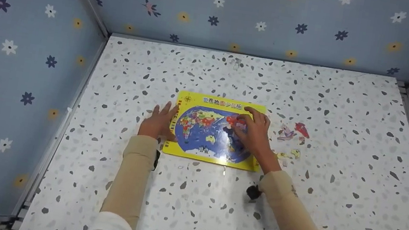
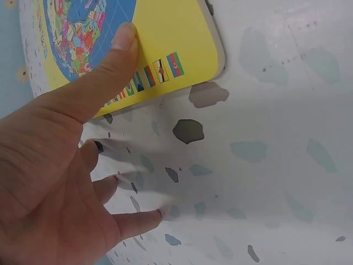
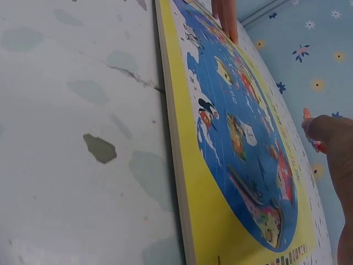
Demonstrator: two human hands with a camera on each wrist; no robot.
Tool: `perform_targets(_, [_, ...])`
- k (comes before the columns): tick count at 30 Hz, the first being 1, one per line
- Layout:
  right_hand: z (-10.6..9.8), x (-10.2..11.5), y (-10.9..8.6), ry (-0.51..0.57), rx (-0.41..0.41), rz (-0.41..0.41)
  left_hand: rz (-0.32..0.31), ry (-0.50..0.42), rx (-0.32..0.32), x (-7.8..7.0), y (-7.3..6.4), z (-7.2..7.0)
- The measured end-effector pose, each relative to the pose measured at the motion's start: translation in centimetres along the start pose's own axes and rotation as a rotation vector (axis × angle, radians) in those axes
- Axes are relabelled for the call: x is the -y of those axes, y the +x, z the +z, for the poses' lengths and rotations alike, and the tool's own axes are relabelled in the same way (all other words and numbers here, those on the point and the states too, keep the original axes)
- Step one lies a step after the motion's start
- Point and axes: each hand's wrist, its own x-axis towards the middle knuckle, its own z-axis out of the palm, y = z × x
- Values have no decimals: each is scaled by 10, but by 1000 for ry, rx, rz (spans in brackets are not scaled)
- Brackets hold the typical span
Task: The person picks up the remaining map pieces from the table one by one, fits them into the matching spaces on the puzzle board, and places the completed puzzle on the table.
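A yellow-bordered world map puzzle board (image 1: 190, 154) lies flat on the speckled table, its blue oval map facing up. My left hand (image 1: 154, 124) is at its left edge. In the left wrist view the thumb (image 2: 124, 47) rests on the board beside the printed flags, and the other fingers spread over the tabletop. Above the board's upper right part is my right hand (image 1: 256, 134). Its fingers pinch a small red puzzle piece (image 3: 307, 114), mostly hidden by the thumb in the right wrist view. Recesses with printed pictures show in the map's right part.
Right of the board lie several loose puzzle pieces, among them a red one (image 1: 302, 130), a pinkish one (image 1: 286, 133) and a yellow one (image 1: 295, 153). Blue flowered panels (image 1: 220, 12) wall the table at the back, left and right.
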Motion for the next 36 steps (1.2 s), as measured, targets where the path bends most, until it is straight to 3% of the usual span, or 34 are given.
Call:
perform_targets(6, [12,7,3,29,-15,-8,10,-17,-8,-6,-4,-2])
perform_targets(17, [32,21,10,28,41,-10,-10,20,-73,-11,-12,-1])
perform_targets(25, [42,26,18,41,55,-63,-21,0,-75,-11,-12,0])
perform_targets(36, [51,35,20,-12,106,-21,6,2,-74,-12,-11,-1])
